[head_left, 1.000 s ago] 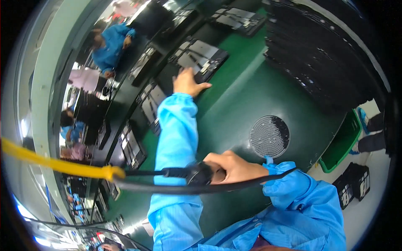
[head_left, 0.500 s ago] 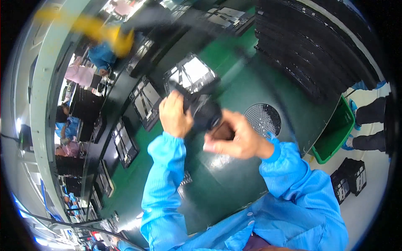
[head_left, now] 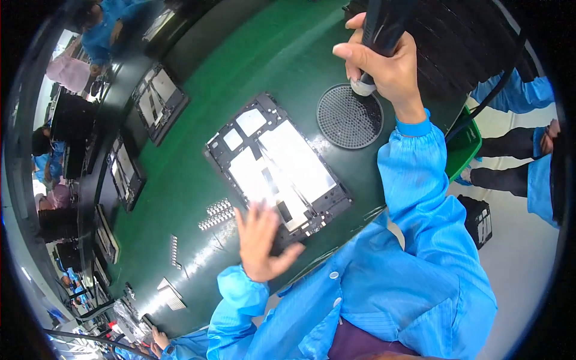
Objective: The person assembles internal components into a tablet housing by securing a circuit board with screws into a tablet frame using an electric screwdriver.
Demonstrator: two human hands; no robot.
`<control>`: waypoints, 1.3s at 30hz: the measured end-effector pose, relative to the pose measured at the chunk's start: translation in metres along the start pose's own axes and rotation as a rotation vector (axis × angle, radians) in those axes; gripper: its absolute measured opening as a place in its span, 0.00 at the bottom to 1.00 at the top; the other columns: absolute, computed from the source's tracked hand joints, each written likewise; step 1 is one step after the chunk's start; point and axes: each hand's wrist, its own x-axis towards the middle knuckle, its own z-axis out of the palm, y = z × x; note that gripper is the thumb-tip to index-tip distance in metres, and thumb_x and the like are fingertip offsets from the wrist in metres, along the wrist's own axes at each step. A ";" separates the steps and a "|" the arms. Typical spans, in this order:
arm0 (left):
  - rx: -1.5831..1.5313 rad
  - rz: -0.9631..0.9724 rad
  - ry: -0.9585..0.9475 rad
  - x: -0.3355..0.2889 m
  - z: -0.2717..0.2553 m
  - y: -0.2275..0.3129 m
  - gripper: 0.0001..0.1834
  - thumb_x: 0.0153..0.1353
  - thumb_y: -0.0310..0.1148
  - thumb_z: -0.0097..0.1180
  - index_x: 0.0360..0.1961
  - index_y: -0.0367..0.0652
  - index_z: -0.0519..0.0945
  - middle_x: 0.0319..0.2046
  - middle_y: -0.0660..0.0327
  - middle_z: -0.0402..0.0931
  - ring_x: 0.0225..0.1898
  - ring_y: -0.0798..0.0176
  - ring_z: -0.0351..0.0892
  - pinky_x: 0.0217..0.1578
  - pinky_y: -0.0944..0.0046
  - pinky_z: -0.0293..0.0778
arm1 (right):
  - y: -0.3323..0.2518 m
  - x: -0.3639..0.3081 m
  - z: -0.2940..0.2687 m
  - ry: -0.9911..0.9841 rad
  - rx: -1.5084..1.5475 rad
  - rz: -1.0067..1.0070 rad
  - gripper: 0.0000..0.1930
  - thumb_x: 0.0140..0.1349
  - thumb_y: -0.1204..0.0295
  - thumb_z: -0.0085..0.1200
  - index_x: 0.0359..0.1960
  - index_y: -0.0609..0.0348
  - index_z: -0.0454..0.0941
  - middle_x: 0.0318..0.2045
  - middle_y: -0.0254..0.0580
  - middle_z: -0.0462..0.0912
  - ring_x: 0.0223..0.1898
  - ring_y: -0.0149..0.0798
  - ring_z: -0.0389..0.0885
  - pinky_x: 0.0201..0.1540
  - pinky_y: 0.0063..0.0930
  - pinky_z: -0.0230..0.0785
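A black-framed tablet chassis (head_left: 282,165) with bright silver panels lies flat on the green bench (head_left: 204,150). My left hand (head_left: 259,243) is at its lower left edge, fingers spread and slightly blurred, holding nothing. My right hand (head_left: 390,69) is wrapped round a black electric screwdriver (head_left: 387,30) with a pale lower end. That end points down at the far rim of a round perforated dish (head_left: 348,120). Whether it touches the dish I cannot tell. Small pale parts in strips (head_left: 217,214) lie left of my left hand.
More tablet chassis (head_left: 157,102) stand in a row on the dark line at left. Black stacked trays (head_left: 450,66) rise at the far right, above a green bin (head_left: 465,147). Another person's hand (head_left: 159,338) shows at the lower left. A person's dark-trousered legs (head_left: 504,147) are at right.
Both hands were close together over the bench centre around a blurred dark object. Now they are apart, the right raised to the dish with the screwdriver. The view has shifted.
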 end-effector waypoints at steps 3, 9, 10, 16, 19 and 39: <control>-0.281 -0.203 0.509 0.030 0.010 -0.027 0.32 0.51 0.19 0.51 0.60 0.32 0.61 0.62 0.45 0.56 0.65 0.46 0.52 0.64 0.50 0.45 | 0.010 -0.004 -0.001 0.083 0.112 -0.021 0.14 0.52 0.79 0.60 0.38 0.67 0.71 0.16 0.37 0.75 0.15 0.29 0.74 0.19 0.21 0.66; -0.659 -0.385 0.738 0.080 0.020 -0.060 0.36 0.49 0.10 0.38 0.64 0.29 0.50 0.66 0.48 0.45 0.69 0.55 0.41 0.65 0.61 0.41 | 0.022 -0.008 0.000 0.096 0.052 0.017 0.13 0.51 0.78 0.61 0.37 0.64 0.72 0.16 0.36 0.75 0.15 0.28 0.74 0.20 0.20 0.66; -0.685 -0.383 0.767 0.084 0.021 -0.059 0.37 0.49 0.09 0.37 0.64 0.28 0.49 0.67 0.49 0.45 0.69 0.55 0.40 0.66 0.62 0.40 | 0.025 -0.009 -0.003 0.118 0.065 0.018 0.12 0.50 0.75 0.63 0.36 0.60 0.74 0.16 0.35 0.76 0.15 0.27 0.75 0.20 0.18 0.66; -0.679 -0.394 0.799 0.098 0.030 -0.058 0.38 0.46 0.09 0.30 0.64 0.28 0.48 0.67 0.49 0.45 0.68 0.55 0.41 0.66 0.62 0.41 | 0.037 -0.005 -0.006 0.105 0.069 0.030 0.14 0.49 0.74 0.65 0.37 0.60 0.74 0.16 0.36 0.76 0.16 0.27 0.75 0.20 0.18 0.66; -0.636 -0.395 0.820 0.103 0.032 -0.055 0.38 0.46 0.09 0.30 0.64 0.29 0.48 0.67 0.49 0.44 0.69 0.55 0.41 0.66 0.62 0.40 | 0.042 -0.002 -0.006 0.102 0.056 0.042 0.14 0.50 0.73 0.65 0.37 0.60 0.74 0.16 0.36 0.76 0.16 0.28 0.75 0.21 0.18 0.67; -0.145 -0.287 0.851 0.117 0.029 -0.053 0.31 0.54 0.15 0.43 0.62 0.33 0.58 0.62 0.44 0.56 0.65 0.51 0.54 0.62 0.60 0.53 | 0.055 0.000 0.010 0.072 0.006 0.081 0.14 0.50 0.77 0.63 0.38 0.62 0.73 0.17 0.35 0.76 0.16 0.27 0.75 0.20 0.19 0.66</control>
